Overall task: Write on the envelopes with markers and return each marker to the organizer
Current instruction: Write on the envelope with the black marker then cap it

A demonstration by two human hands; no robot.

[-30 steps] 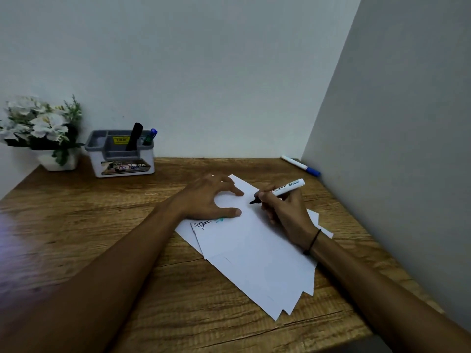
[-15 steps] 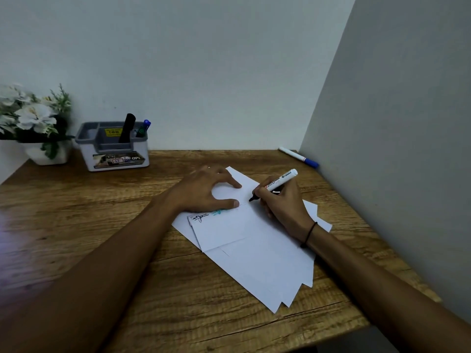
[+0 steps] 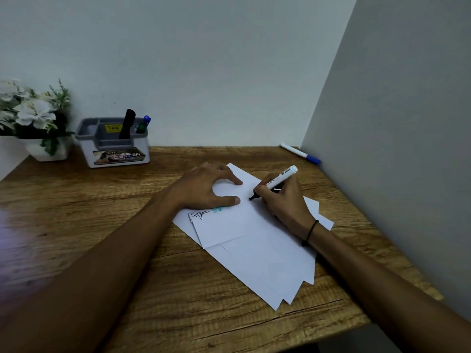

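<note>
A fanned stack of white envelopes (image 3: 257, 248) lies on the wooden desk (image 3: 102, 200). My left hand (image 3: 204, 187) rests spread on the top envelope, fingers apart, pinning it. My right hand (image 3: 283, 200) grips a white black-tipped marker (image 3: 277, 182), its tip touching the top envelope just right of my left thumb. Black and teal writing shows on lower envelopes beneath my left hand. The grey and white organizer (image 3: 114, 143) stands at the back left and holds a black marker (image 3: 127, 123) and a blue-capped one (image 3: 145, 123).
A white marker with a blue cap (image 3: 300, 154) lies at the back right beside the side wall. A white pot of white flowers (image 3: 33, 118) stands left of the organizer. Walls close the desk at the back and right.
The marker tip has crept slightly left across the top envelope toward my left thumb. My left hand stays in place on the paper. The camera view has shifted a little.
</note>
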